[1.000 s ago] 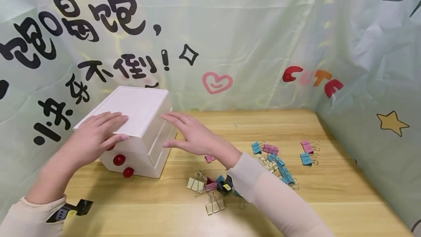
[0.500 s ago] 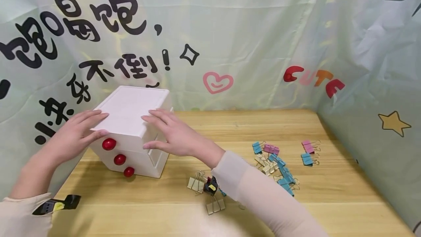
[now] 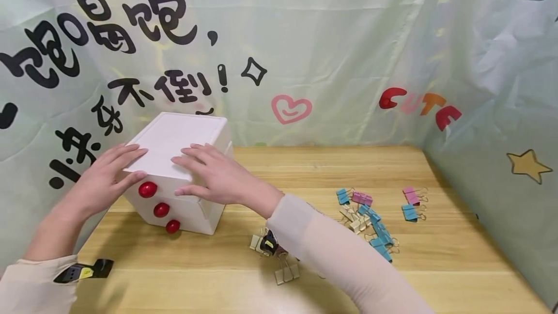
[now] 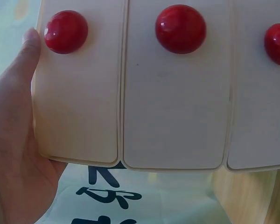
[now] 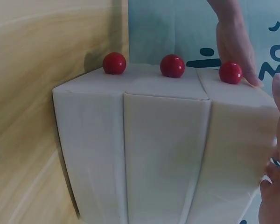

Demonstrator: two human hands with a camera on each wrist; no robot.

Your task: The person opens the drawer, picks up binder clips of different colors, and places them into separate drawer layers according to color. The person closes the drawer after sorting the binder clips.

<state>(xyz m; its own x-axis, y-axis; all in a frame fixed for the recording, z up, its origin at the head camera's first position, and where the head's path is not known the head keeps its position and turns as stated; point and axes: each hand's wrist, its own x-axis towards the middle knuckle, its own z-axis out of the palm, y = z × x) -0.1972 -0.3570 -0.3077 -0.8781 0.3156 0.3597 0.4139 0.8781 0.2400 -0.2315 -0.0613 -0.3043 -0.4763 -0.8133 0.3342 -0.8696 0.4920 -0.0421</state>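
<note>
A white three-drawer box (image 3: 178, 132) stands at the left of the table, a round red knob on each drawer front; the top knob (image 3: 147, 189) is now in plain sight. My left hand (image 3: 102, 178) lies at the box's upper left front corner, fingers on the top and thumb by the edge of the top drawer front (image 4: 79, 112). Over the top's right front part is my right hand (image 3: 220, 176), fingers spread and fairly straight. In the right wrist view that hand (image 5: 275, 191) shows at the right border; whether it touches the top I cannot tell. Neither hand grips anything.
Binder clips lie on the wooden table (image 3: 314, 168): cream ones (image 3: 286, 274) partly under the right forearm, a blue and cream cluster (image 3: 370, 222) with a pink clip (image 3: 363, 198), and a pink (image 3: 410, 196) and a blue clip (image 3: 410, 212) farther right. Printed cloth (image 3: 331, 57) hangs behind.
My left hand has moved left off the middle of the box top to its left edge, uncovering the top knob. The right hand has moved left from beside the box to over its top.
</note>
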